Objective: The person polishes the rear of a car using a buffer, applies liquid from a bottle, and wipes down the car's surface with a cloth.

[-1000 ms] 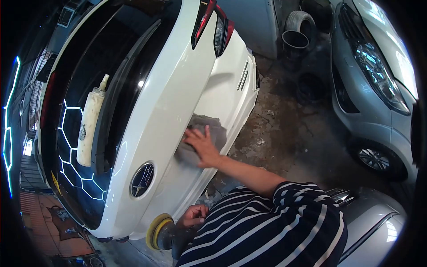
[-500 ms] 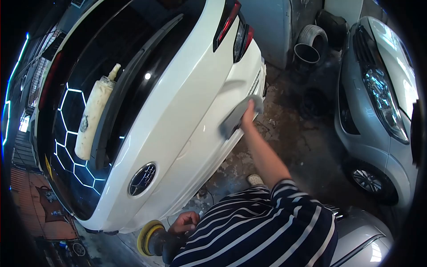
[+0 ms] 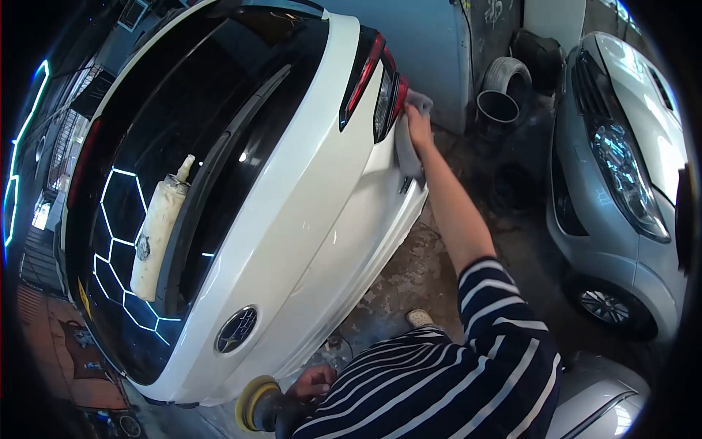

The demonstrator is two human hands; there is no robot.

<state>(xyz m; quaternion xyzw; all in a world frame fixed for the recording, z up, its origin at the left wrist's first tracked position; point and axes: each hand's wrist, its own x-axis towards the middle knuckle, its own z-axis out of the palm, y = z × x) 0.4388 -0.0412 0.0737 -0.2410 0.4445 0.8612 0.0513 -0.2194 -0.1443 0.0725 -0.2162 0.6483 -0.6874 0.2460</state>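
My right hand [image 3: 420, 130], at the end of an outstretched arm, presses a grey cloth [image 3: 409, 150] against the rear corner of a white car [image 3: 292, 190], just below and beside its red tail light [image 3: 398, 96]. My left hand [image 3: 314, 382] is low by my striped shirt, fingers curled. It grips a polisher [image 3: 256, 406] with a yellow pad; the dark body is partly hidden by the hand and shirt. A pale bottle [image 3: 159, 238] with a nozzle lies on the rear window along the wiper [image 3: 212, 157].
A silver car [image 3: 621, 183] stands to the right, and another silver car body [image 3: 607, 395] is close behind me. Near the wall are a black bucket [image 3: 498, 107] and a tyre [image 3: 508, 77]. The floor [image 3: 409, 278] between the cars is worn and patchy.
My right hand has carried the grey cloth up along the car's rear, from the bumper area to beside the tail light. The left hand stays by the polisher; the view has shifted slightly.
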